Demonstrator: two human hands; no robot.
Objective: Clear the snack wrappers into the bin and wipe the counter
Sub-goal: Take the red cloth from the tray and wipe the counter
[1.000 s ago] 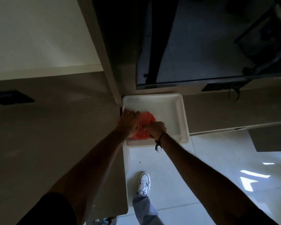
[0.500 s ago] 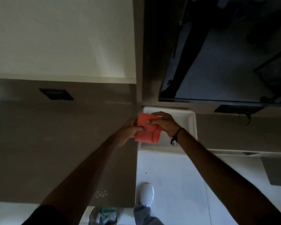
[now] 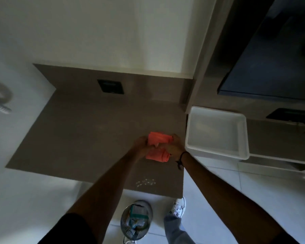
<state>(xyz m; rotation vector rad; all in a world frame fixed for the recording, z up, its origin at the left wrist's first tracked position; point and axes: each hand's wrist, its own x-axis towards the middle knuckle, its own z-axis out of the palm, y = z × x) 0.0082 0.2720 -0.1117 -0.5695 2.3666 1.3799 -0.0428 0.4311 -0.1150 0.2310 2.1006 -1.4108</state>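
Observation:
A folded orange cloth (image 3: 158, 147) is held over the brown counter (image 3: 88, 134), near its right edge. My left hand (image 3: 141, 144) grips the cloth's left side and my right hand (image 3: 173, 147) grips its right side. On the floor below the counter's front edge stands a round metal bin (image 3: 136, 219) with snack wrappers (image 3: 136, 220) inside. A patch of pale crumbs (image 3: 146, 182) lies on the counter near its front edge.
A white plastic tub (image 3: 217, 133) sits just right of the counter, beside my right hand. A dark socket plate (image 3: 111, 86) is set in the backsplash. A dark screen (image 3: 271, 55) hangs at the upper right. My white shoe (image 3: 177, 207) stands on the pale tiled floor.
Both hands lifted the orange cloth out of the white tub and carried it left over the brown counter. The view has swung left, bringing the bin into sight.

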